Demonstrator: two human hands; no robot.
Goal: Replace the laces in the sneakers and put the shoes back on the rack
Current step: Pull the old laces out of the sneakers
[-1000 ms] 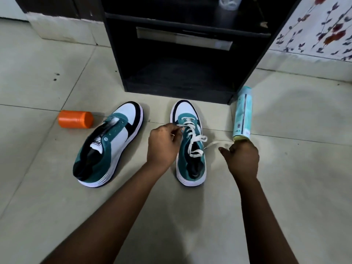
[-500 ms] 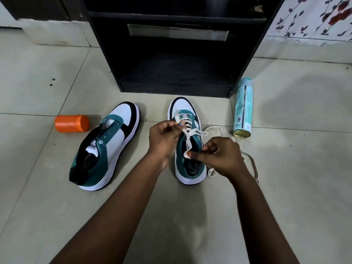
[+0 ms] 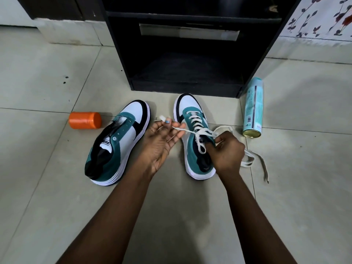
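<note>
At frame centre the flat cream cotton lace (image 3: 202, 133), limp and light, is best pinched near its ends, as the left hand (image 3: 162, 141) and right hand (image 3: 227, 149) fingers do over the teal-and-white sneaker (image 3: 192, 149)

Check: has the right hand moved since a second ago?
Yes. The right hand left the floor by the spray can and now pinches the lace over the right sneaker.

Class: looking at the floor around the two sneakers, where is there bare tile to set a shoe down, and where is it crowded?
Bare tile lies near the viewer below both sneakers, and right of the spray can. Crowded: the gap between the unlaced sneaker and the laced sneaker, filled by the left hand, right hand and lace.
</note>
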